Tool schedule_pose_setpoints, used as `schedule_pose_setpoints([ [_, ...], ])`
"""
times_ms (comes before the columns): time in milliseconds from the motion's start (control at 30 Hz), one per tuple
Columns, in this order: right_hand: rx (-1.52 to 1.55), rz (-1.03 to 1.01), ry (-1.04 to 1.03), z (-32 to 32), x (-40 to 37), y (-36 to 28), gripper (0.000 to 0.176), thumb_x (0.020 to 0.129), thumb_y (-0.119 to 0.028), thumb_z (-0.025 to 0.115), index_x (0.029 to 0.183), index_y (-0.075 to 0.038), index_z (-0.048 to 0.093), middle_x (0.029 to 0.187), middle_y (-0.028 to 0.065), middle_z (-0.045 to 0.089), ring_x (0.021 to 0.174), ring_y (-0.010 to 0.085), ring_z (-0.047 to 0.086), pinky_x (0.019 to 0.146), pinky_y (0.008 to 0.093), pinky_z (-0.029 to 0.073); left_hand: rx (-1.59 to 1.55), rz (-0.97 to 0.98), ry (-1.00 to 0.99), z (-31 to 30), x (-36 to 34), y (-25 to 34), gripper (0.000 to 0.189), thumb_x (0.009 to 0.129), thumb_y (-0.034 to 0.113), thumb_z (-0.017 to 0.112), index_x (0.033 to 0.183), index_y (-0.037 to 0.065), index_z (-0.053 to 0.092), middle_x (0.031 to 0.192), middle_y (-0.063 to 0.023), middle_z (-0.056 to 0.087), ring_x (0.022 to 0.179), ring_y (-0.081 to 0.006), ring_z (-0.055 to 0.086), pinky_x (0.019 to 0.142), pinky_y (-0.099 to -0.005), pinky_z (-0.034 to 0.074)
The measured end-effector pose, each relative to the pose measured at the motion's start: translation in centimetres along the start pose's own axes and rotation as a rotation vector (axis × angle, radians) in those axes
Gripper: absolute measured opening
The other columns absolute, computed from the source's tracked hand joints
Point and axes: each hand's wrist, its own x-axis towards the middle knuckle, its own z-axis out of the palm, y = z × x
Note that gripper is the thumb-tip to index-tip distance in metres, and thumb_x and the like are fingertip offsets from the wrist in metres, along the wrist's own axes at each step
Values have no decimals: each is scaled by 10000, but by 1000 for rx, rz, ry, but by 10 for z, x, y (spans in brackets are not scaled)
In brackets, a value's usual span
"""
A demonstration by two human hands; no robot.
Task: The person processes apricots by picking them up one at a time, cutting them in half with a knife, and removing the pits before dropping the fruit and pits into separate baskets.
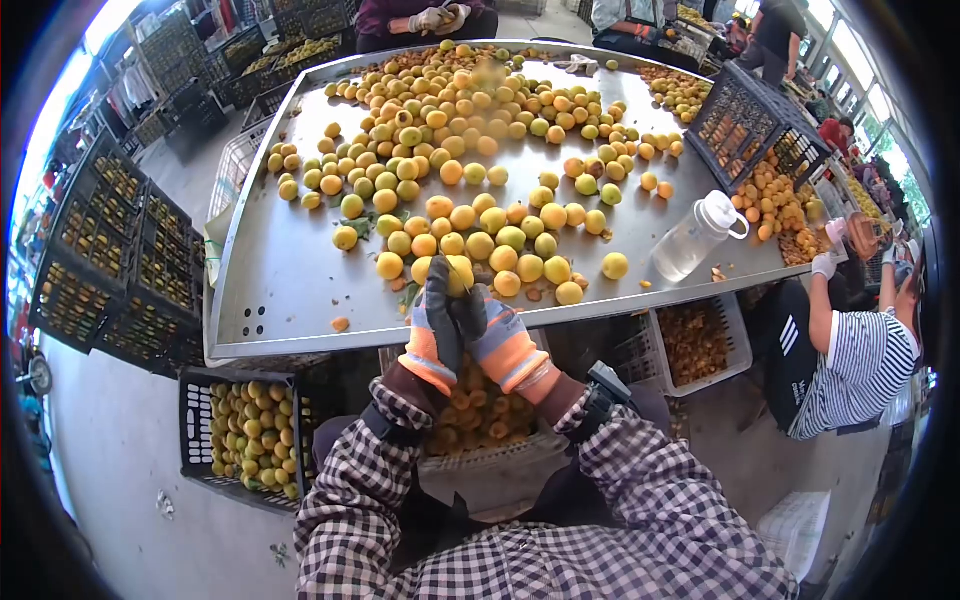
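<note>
Metal sorting table [290, 250], raised edge, strewn with loose yellow-green fruit [440, 100], heaped toward the far side. Item: clear bottle [680, 245], white lid, standing near the right edge. Item: black crate [735, 125], tipped, fruit spilling beside it. On the floor, left: black basket [195, 430] of fruit. Opposite me, a co-worker's gloved hands [435, 20]. Nearest the table's front edge: one yellow fruit [460, 272], grasped between the gloved left hand [437, 320] and gloved right hand [492, 330], fingers closed about it, above the tabletop.
</note>
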Motion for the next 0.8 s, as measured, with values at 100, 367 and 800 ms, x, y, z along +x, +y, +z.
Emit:
schedule_pose_setpoints([
  [100, 1, 120, -83, -13, 1, -9, 265, 853, -79, 584, 1106, -23, 530, 1072, 219, 589, 946, 378, 614, 740, 418, 516, 89, 49, -10, 0, -2, 5, 468, 987, 442, 466, 1079, 9, 617, 928, -43, 644, 817, -135, 609, 779, -262, 491],
  [367, -69, 25, 50, -51, 8, -31, 589, 898, -154, 562, 1410, -24, 302, 1178, 248, 580, 1006, 405, 601, 785, 435, 510, 533, 233, -185, 0, -4, 18, 346, 951, 240, 595, 1213, 15, 572, 1048, -36, 636, 912, -130, 613, 761, -290, 519],
  [800, 470, -15, 37, -33, 11, -16, 563, 866, -31, 595, 1377, -88, 366, 1177, 116, 580, 1027, 233, 615, 850, 339, 509, 629, 383, -147, 11, -12, 25, 359, 869, 131, 700, 1182, -11, 594, 979, -21, 658, 819, -76, 594, 653, -221, 484],
])
